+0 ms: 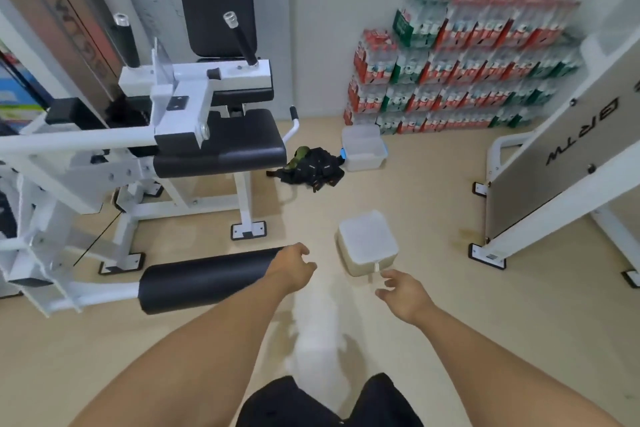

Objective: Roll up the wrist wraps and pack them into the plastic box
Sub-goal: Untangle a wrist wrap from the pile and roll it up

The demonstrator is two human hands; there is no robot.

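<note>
A pile of black wrist wraps (pixel 313 168), with a green one at its far left, lies on the floor beside the seat of a gym machine. Just right of the pile stands a clear plastic box (pixel 363 149) with a blue latch, open at the top. Nearer to me a translucent square lid or container (pixel 367 243) with a small white tab is seen; whether it rests on the floor I cannot tell. My right hand (pixel 405 291) hovers just behind that tab, fingers relaxed, holding nothing. My left hand (pixel 294 263) is held out with loosely curled fingers, empty.
A white gym machine with black pads (pixel 214 146) fills the left, and its padded roller (pixel 207 277) lies just left of my left hand. Stacked packs of bottled water (pixel 457 62) line the back wall. Another machine's panel (pixel 554 166) stands at the right.
</note>
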